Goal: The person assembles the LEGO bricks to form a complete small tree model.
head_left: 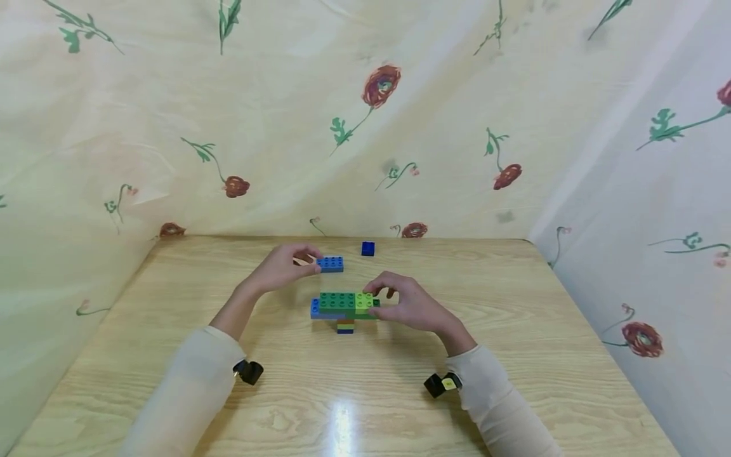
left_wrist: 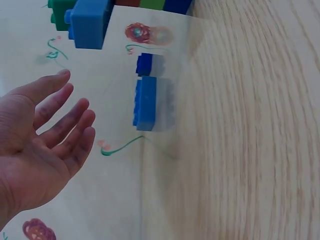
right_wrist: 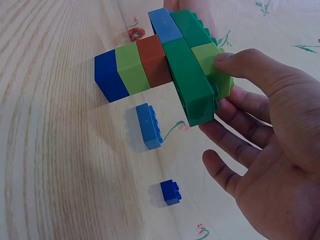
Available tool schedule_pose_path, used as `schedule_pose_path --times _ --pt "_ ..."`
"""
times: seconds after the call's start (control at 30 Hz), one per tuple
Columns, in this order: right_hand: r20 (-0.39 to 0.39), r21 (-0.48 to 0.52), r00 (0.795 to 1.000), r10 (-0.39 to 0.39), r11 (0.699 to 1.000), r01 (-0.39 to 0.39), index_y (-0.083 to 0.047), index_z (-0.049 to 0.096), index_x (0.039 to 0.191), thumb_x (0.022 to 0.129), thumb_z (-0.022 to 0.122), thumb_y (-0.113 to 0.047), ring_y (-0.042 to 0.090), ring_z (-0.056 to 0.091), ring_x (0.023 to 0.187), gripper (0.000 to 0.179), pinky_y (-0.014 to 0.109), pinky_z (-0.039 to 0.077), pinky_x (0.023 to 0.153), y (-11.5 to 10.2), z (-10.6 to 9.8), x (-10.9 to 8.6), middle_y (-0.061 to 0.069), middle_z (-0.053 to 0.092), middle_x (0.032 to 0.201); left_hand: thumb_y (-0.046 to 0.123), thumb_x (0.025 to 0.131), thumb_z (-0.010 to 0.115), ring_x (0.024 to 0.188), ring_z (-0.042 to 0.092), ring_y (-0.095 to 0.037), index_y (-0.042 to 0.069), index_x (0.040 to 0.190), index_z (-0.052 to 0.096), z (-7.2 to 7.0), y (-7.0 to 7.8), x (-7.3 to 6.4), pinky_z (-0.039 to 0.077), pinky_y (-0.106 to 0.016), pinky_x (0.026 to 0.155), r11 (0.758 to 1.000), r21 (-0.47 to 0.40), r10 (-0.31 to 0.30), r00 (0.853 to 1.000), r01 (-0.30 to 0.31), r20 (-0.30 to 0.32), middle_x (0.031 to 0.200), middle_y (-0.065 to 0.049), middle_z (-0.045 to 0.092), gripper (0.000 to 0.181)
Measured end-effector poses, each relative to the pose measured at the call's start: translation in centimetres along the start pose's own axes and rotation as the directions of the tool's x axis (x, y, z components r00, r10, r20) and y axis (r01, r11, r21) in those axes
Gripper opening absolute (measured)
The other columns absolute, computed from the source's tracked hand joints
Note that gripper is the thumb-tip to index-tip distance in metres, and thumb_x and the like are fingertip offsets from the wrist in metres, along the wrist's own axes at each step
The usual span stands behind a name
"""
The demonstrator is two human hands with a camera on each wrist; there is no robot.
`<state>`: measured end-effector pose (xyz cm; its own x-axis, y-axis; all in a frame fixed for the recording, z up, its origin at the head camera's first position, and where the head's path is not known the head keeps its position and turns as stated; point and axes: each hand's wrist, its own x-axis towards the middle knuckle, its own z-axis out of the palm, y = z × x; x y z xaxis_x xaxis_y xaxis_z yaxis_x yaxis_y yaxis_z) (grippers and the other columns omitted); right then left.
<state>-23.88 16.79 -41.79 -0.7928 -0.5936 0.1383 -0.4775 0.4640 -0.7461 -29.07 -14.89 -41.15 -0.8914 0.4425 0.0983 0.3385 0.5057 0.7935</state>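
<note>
A stack of toy building bricks (head_left: 337,301) stands on the table. Dark blue, lime and orange bricks form its narrow stem, seen best in the right wrist view. Across the stem lie a light blue brick (right_wrist: 165,25) and a green brick (right_wrist: 192,87), with another green brick (head_left: 337,301) and a lime brick (right_wrist: 215,67) on top. My right hand (right_wrist: 280,115) pinches the lime brick between thumb and fingers at the stack's right end. My left hand (left_wrist: 45,130) is held with fingers loosely bent, holding nothing; beyond it lies a loose blue brick (left_wrist: 146,104).
A small dark blue brick (head_left: 368,249) lies near the table's back edge. Behind the wooden table (head_left: 274,393) hangs a flowered cloth (head_left: 285,114), which also covers the sides.
</note>
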Motion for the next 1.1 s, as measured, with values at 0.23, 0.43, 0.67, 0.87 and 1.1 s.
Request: schedule_pose_path --times 0.23,0.43,0.67,0.87,1.1 --pt "0.008 0.001 1.000 -0.006 1.000 0.006 -0.020 0.070 0.117 0.088 0.082 -0.018 0.020 0.061 0.105 0.031 0.057 0.051 0.092 0.1 0.2 -0.2 -0.004 0.070 0.114 0.014 0.094 0.075 0.123 0.061 -0.037 0.001 0.126 0.067 1.2 -1.4 1.4 0.049 -0.053 0.106 0.998 -0.032 -0.052 0.999 0.051 -0.018 0.131 -0.018 0.068 0.035" --pt "0.014 -0.005 1.000 -0.015 1.000 0.015 -0.020 0.070 0.118 0.089 0.081 -0.019 0.023 0.062 0.105 0.031 0.057 0.051 0.092 0.3 0.3 -0.3 -0.004 0.070 0.115 0.015 0.094 0.076 0.127 0.058 -0.036 0.006 0.128 0.067 2.1 -1.8 2.2 0.047 -0.053 0.107 0.993 -0.033 -0.116 0.993 0.115 -0.013 0.133 -0.014 0.067 0.037" --pt "0.012 -0.023 1.000 -0.013 1.000 0.013 -0.019 0.070 0.118 0.089 0.081 -0.019 0.025 0.062 0.106 0.031 0.053 0.052 0.092 0.1 0.3 -0.3 -0.004 0.070 0.115 0.015 0.094 0.075 0.128 0.056 -0.035 0.005 0.133 0.063 2.4 -2.6 2.6 0.048 -0.051 0.108 0.981 -0.061 -0.188 0.982 0.186 -0.029 0.137 -0.014 0.064 0.042" --pt "0.006 -0.014 1.000 -0.005 1.000 0.005 -0.019 0.070 0.118 0.089 0.081 -0.019 0.024 0.062 0.106 0.031 0.057 0.052 0.092 0.0 0.2 -0.3 -0.003 0.070 0.115 0.014 0.094 0.075 0.128 0.058 -0.036 0.006 0.137 0.060 2.9 -3.8 3.0 0.051 -0.048 0.104 0.980 -0.074 -0.187 0.982 0.185 -0.017 0.143 -0.016 0.060 0.046" --pt "0.000 -0.016 1.000 -0.015 1.000 0.015 -0.018 0.070 0.118 0.089 0.081 -0.018 0.018 0.061 0.103 0.031 0.056 0.052 0.092 -0.1 0.1 -0.2 -0.003 0.070 0.116 0.012 0.095 0.074 0.123 0.059 -0.033 0.005 0.138 0.060 3.3 -4.6 3.8 0.051 -0.046 0.102 0.981 -0.038 -0.192 0.981 0.191 -0.030 0.140 -0.017 0.062 0.046"
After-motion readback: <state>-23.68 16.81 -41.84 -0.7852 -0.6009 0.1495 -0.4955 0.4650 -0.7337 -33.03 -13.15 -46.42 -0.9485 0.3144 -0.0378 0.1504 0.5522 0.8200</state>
